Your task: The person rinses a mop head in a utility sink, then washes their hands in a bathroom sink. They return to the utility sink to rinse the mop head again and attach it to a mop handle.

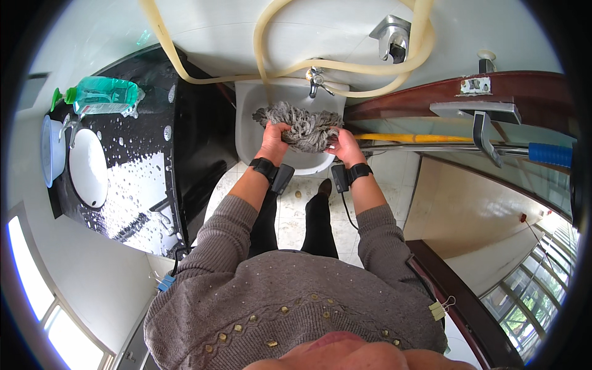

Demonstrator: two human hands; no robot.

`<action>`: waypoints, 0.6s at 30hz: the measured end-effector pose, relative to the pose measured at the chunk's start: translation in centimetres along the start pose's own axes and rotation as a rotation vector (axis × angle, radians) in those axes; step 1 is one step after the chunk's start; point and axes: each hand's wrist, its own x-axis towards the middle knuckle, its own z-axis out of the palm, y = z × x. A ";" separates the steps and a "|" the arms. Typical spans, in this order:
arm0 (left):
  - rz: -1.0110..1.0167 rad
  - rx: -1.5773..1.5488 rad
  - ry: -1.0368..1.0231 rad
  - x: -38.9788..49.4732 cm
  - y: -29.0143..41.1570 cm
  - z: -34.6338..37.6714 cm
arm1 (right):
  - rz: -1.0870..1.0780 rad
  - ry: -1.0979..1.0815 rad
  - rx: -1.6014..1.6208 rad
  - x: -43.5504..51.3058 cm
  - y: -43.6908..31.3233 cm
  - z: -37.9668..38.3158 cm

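A grey string mop head is bunched between my two hands, above the basin of a white mop sink. My left hand grips its near left side, thumb on top. At its right end my right hand has hold of the strands, with the fingertips partly hidden beneath. A metal faucet juts from the wall just behind the strands. To the right run a yellow pole and a metal pole with a blue grip; whether either joins the mop head cannot be seen.
Cream hoses loop along the wall around the faucet. At left, a wet black countertop bears a green soap bottle, a blue basin and an inset washbasin. A dark-framed glass door with a metal handle stands at right.
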 end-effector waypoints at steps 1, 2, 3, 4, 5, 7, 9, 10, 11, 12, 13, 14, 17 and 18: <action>0.021 -0.006 -0.046 0.2 -0.1 -0.3 | 0.012 0.010 -0.035 -0.1 -0.4 0.3; 0.042 -0.012 -0.091 0.4 -0.2 -0.7 | 0.030 0.006 -0.057 0.0 -0.7 0.7; 0.068 -0.033 -0.154 0.7 -0.3 -1.2 | 0.048 0.012 -0.075 0.1 -1.1 1.2; 0.017 -0.072 -0.118 1.2 -0.3 -1.6 | 0.056 0.045 -0.070 0.3 -1.4 1.9; 0.010 -0.104 -0.149 1.7 -0.3 -2.1 | 0.066 0.002 -0.061 0.4 -1.6 2.5; -0.040 -0.176 -0.117 2.5 -0.6 -2.9 | 0.093 0.014 -0.039 0.7 -1.5 3.6; -0.090 -0.195 -0.118 3.0 -0.5 -3.5 | 0.121 0.054 -0.193 0.6 -1.0 3.5; -0.087 -0.202 -0.139 3.0 -0.4 -3.7 | 0.150 0.084 -0.245 0.7 -0.7 3.3; -0.095 -0.214 -0.133 2.9 -0.4 -3.7 | 0.174 0.093 -0.300 0.8 -0.4 3.2; -0.080 -0.213 -0.156 2.7 -0.4 -3.6 | 0.220 0.112 -0.326 0.9 -0.2 3.0; -0.078 -0.215 -0.152 2.5 -0.4 -3.3 | 0.181 0.028 -0.186 1.1 0.0 2.9; -0.076 -0.215 -0.140 2.3 -0.4 -2.9 | 0.126 -0.074 -0.045 1.4 0.3 3.0; -0.106 -0.273 -0.063 2.0 -0.4 -1.3 | 0.010 -0.218 0.156 1.9 -0.4 3.7; -0.106 -0.305 -0.051 2.1 -0.2 -0.8 | 0.013 -0.214 0.178 1.8 -1.0 3.9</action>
